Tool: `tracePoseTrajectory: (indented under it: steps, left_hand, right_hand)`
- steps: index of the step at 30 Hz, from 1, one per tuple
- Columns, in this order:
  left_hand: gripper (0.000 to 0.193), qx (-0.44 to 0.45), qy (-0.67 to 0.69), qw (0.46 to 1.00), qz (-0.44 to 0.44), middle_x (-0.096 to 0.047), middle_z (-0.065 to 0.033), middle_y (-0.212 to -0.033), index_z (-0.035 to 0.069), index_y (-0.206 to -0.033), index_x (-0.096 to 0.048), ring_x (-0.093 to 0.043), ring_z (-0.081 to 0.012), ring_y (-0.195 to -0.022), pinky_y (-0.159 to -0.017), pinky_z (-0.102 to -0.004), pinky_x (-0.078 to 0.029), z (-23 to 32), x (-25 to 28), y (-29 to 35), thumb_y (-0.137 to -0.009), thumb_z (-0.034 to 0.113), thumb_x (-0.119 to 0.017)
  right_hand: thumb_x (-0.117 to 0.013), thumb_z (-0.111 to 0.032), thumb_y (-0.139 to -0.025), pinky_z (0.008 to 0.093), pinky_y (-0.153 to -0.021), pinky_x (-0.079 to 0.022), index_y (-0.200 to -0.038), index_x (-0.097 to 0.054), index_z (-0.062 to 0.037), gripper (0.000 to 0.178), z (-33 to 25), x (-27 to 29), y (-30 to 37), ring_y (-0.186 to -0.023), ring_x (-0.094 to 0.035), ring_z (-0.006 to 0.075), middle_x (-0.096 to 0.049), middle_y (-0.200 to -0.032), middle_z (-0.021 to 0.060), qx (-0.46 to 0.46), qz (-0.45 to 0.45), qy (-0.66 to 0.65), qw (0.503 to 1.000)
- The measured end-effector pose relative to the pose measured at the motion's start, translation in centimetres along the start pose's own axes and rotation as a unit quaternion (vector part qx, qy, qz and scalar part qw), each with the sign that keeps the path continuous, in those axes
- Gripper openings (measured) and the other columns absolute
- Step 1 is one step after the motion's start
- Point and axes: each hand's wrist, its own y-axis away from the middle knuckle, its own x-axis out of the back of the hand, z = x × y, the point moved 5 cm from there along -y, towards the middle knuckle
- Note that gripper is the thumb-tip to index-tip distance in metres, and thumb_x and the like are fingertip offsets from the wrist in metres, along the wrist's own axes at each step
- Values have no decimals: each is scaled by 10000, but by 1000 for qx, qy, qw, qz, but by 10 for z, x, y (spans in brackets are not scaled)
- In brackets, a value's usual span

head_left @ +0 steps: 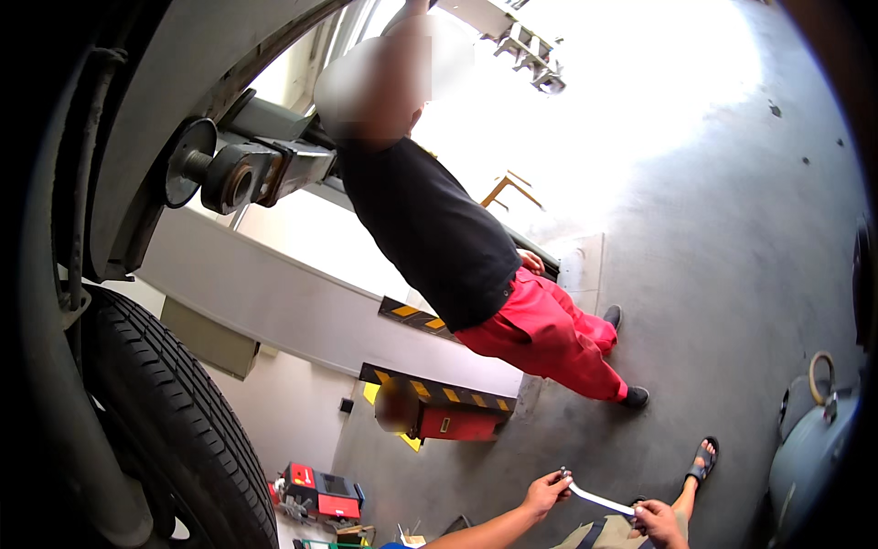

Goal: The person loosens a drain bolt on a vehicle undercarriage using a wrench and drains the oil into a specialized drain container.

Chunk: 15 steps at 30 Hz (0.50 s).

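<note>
Low in the head view, my left hand pinches one end of a slim, bent silver tool that looks like a wrench. Its other end is in my right hand, the fingers wrapped round it. A small metal tip sticks up at my left fingertips; whether it belongs to the tool I cannot tell. The tool spans between both hands, above my beige shorts and a sandalled foot.
A raised vehicle's tyre and a lift arm with a round pad fill the left. A person in black shirt and red trousers stands ahead. A red-black machine sits lower left; a blue-grey tank stands right.
</note>
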Motion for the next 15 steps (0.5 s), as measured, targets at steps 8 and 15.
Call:
tracePoseTrajectory:
  steps: [8, 15]
  left_hand:
    - [229, -65, -71, 990, -98, -594, 29, -818, 73, -1062, -617, -563, -68, -677, -628, -228, -489, -46, -8, 26, -862, 184, -627]
    - [194, -63, -99, 984, -136, -609, 17, -815, 103, -1036, -625, -588, -95, -699, -651, -269, -498, -142, 32, 74, -855, 173, -630]
  right_hand:
    - [-608, -180, -857, 219, -497, -420, -934, -575, -9, 190, 81, -3, 83, -570, -529, 88, -563, -699, 20, 82, 65, -23, 994]
    - [-635, -227, -847, 232, -586, -456, -997, -574, 10, 287, 204, -17, 158, -650, -551, 105, -583, -765, 38, 122, 56, -28, 991]
